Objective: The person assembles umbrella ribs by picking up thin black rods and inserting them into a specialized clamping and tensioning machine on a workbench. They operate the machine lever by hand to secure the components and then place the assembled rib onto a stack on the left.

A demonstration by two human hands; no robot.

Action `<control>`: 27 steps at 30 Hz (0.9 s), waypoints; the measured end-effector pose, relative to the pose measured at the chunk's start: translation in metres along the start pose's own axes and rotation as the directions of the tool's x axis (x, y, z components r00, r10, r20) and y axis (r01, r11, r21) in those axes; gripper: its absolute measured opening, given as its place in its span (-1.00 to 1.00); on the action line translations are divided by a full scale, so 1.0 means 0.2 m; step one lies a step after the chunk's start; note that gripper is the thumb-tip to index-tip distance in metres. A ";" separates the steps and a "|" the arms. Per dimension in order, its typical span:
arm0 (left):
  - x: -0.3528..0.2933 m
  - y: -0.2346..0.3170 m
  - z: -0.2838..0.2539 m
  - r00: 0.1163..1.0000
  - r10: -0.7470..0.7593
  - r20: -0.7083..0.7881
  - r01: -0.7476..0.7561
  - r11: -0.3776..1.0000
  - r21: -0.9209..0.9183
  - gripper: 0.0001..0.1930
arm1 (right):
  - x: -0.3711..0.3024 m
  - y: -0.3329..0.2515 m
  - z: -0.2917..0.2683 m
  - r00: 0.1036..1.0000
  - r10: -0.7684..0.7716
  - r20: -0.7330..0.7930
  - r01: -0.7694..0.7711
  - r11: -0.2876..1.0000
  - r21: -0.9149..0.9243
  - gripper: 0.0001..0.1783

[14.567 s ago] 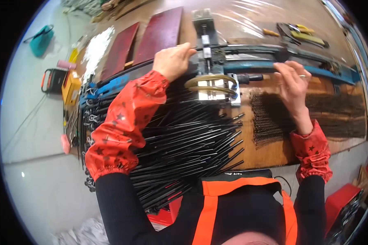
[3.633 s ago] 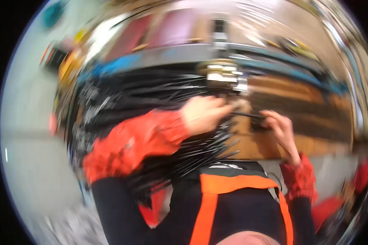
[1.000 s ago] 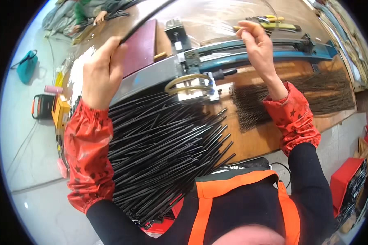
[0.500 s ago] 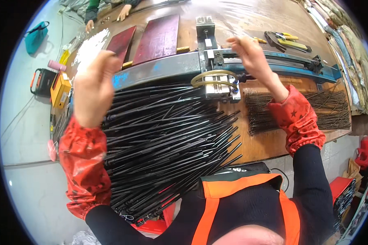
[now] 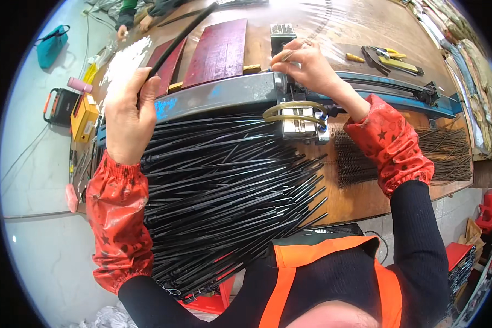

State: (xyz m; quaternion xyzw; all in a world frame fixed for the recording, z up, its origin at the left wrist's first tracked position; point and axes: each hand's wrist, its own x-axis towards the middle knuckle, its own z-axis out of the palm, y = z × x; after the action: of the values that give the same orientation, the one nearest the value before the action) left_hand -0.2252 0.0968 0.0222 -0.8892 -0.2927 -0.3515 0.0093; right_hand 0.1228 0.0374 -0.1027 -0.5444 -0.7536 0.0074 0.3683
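One slender, black, plastic-looking rod (image 5: pixel 183 41), probably light, stiff, slants over the brown wooden counter (image 5: pixel 361 205); fingers of the left hand (image 5: pixel 127 120) clamp its lower end, the surest hold; right hand (image 5: pixel 311 65) unclear

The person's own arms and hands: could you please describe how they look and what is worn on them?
The left hand and right hand are bare, without gloves. Each forearm has a glossy red sleeve cover with dark stars, gathered toward the elbow. Above it is a close-fitting black sleeve.
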 end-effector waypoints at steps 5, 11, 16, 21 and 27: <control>-0.03 0.00 0.04 0.990 -0.115 0.083 0.118 0.993 -0.032 -0.82 | 0.05 0.00 0.05 0.986 -0.088 0.144 0.109 0.983 -0.148 -0.81; -0.01 -0.10 0.04 0.989 -0.130 0.067 0.129 0.991 0.024 -0.79 | 0.02 0.00 0.02 0.973 -0.233 -0.007 0.208 0.881 -0.425 -0.88; -0.08 -0.23 0.03 0.970 -0.135 0.202 0.110 0.985 0.133 -0.77 | -0.43 0.31 -0.32 0.977 -0.181 -0.113 0.071 0.777 -0.625 -0.83; -0.06 -0.12 0.40 0.908 0.114 0.402 -0.148 0.988 0.053 -0.81 | -0.83 0.52 -0.85 0.986 0.111 -0.122 -0.165 0.657 -0.736 -0.89; 0.12 0.04 0.84 0.865 0.154 0.478 -0.120 0.988 -0.103 -0.72 | -0.94 0.60 -0.89 0.984 0.039 -0.175 -0.150 0.714 -0.684 -0.85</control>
State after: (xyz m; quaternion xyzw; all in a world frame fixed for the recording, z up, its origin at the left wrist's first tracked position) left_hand -0.1025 0.1388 -0.0882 -0.9671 -0.2094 -0.1260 -0.0702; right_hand 0.3466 -0.1381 -0.1266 -0.6796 -0.6428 -0.2973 0.1912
